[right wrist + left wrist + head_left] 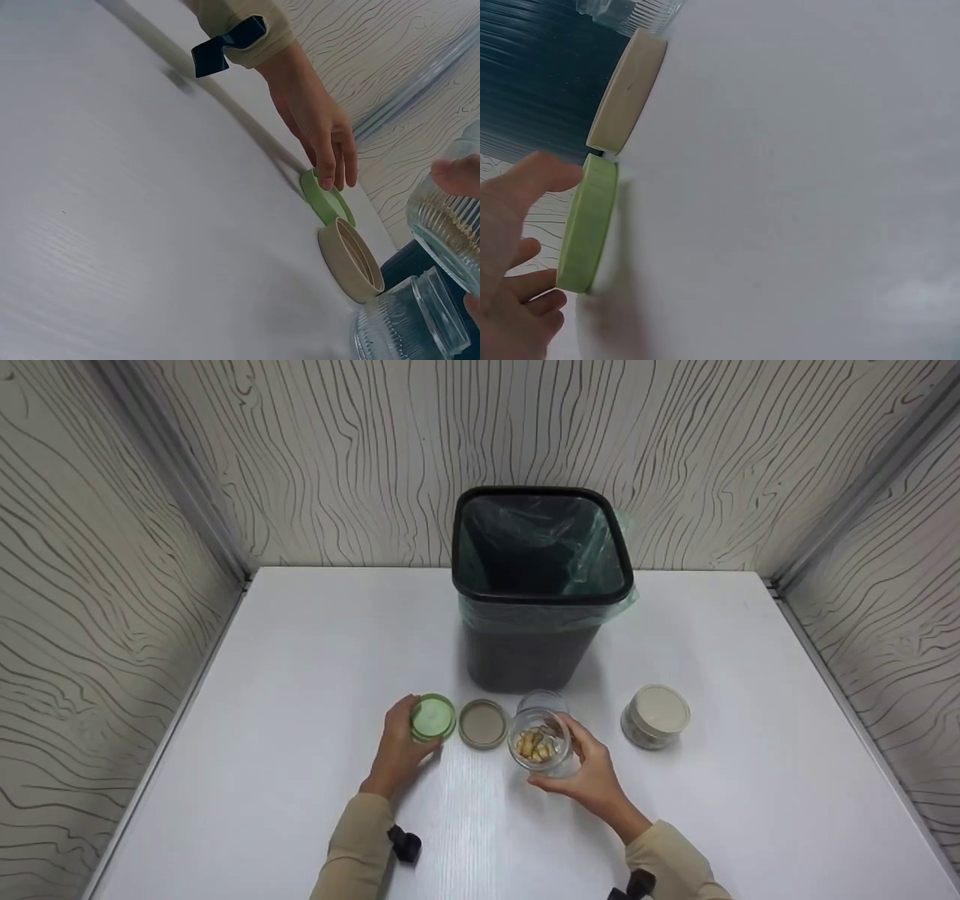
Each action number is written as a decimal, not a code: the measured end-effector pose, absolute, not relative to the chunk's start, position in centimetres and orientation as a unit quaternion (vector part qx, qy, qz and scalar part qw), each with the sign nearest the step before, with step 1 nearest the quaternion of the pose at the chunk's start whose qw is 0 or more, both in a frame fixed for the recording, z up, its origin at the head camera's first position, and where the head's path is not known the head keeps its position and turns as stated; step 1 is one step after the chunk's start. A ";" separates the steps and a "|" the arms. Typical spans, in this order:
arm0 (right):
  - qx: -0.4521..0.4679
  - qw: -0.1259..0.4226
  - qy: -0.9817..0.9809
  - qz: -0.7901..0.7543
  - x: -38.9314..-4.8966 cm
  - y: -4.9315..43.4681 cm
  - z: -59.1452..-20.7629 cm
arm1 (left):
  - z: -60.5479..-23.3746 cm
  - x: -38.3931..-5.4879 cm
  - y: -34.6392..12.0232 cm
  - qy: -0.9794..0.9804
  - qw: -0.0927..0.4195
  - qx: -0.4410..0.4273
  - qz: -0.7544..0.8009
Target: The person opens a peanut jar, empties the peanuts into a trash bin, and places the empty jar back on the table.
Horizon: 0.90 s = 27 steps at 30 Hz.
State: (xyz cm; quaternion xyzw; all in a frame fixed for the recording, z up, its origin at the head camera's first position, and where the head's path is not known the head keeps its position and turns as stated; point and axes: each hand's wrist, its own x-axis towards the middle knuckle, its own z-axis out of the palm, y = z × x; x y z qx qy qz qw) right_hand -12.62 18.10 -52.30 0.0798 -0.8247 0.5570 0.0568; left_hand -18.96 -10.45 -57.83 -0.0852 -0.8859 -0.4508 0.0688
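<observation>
There are three jars, two loose lids and one bin on the white desk (315,675). There are two hands.

The left hand (400,742) is partly open, with its thumb and fingers at the edges of the green lid (433,716). It pinches that lid at the sides, near the desk top.

The right hand (592,780) is bent in a wide curve around one clear jar (536,715) and grips it. In it are yellow-brown bits (537,745), too bunched up to count. The jar looks tilted, but I can't tell how much.

The brown lid (484,725) lies on the desk between the green lid and the held jar. A second clear jar (543,700) stands just behind the held one, near the bin (525,660). The third jar (649,735) stands off to the right, with a cream lid (660,708) on it. One see-through green bag (547,615) lines the bin.
</observation>
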 end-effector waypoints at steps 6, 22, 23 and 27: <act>0.082 0.061 -0.824 0.557 -12.6 18.4 -52.4 | -57.2 -18.8 -10.2 -0.887 0.083 -0.096 -0.443; 0.061 0.069 -0.830 0.550 -13.0 19.1 -51.6 | -53.6 -19.6 -8.8 -0.868 0.123 -0.108 -0.469; 0.062 0.070 -0.829 0.551 -13.0 19.1 -51.5 | -53.4 -19.6 -8.7 -0.864 0.125 -0.109 -0.476; 0.066 0.074 -0.825 0.557 -13.1 19.2 -51.3 | -52.5 -19.8 -8.3 -0.847 0.129 -0.112 -0.504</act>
